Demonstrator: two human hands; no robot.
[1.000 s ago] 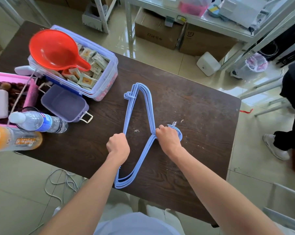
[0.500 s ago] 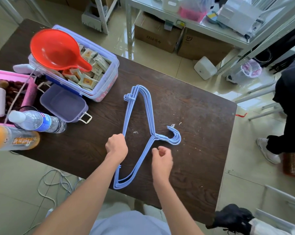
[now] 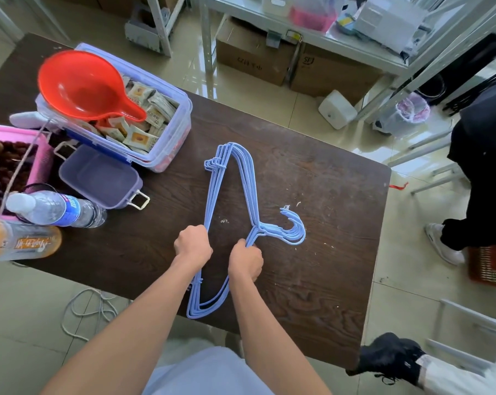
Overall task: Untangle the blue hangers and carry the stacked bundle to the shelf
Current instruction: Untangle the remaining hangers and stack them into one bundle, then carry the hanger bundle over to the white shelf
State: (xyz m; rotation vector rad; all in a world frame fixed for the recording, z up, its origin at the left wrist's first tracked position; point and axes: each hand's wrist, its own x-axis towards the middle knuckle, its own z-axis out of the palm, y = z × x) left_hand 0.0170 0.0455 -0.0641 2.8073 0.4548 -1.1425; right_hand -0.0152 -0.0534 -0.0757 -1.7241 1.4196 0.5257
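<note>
At the upper left of the frame a round red plastic scoop (image 3: 82, 86) rests on a clear plastic box of wrapped snack packets (image 3: 155, 129), with a clear water bottle with a blue label (image 3: 54, 209) lying lower left on the dark wooden table (image 3: 326, 266). In the centre, the stack of thin blue wire hangers (image 3: 248, 181) lies flat on the table, hooks pointing right. The left hand (image 3: 193, 244) has its fingers curled round the stack's left bar, and just right of it the right hand (image 3: 245, 259) grips the sloping arm below the hooks.
</note>
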